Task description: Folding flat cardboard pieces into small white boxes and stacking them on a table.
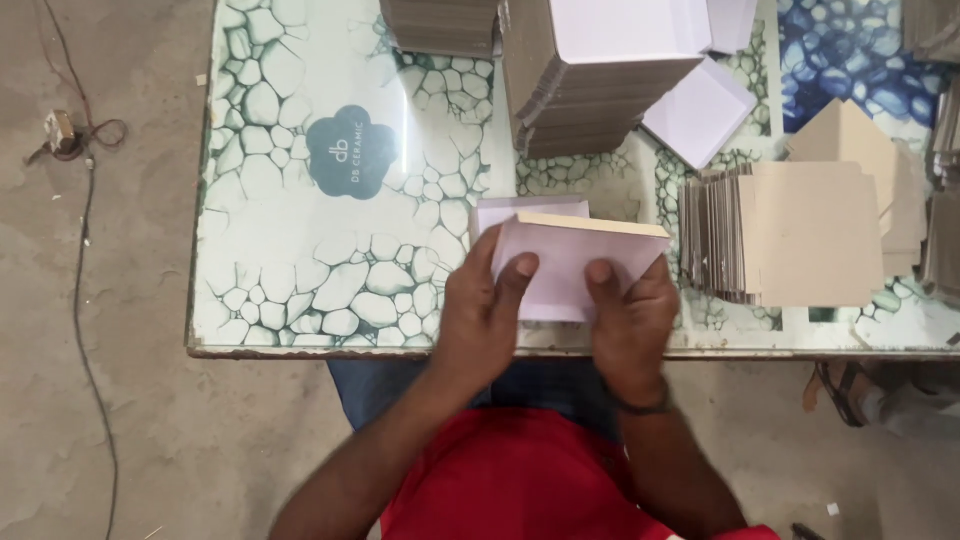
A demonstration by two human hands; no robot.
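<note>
Both my hands hold one pale lilac folded card piece (565, 262) just above the near edge of the tiled table (300, 270). My left hand (482, 315) grips its left side with the thumb on top. My right hand (632, 320) grips its right side, thumb pressed on the face. The piece's upper edge shows a cream board lip. A second pale sheet (530, 207) lies flat right behind it.
A tall stack of white-faced boards (600, 75) stands at the back centre. Loose white sheets (700, 110) lie beside it. A fanned stack of brown card (790, 235) sits at the right. A cable (85, 250) runs over the concrete floor at left.
</note>
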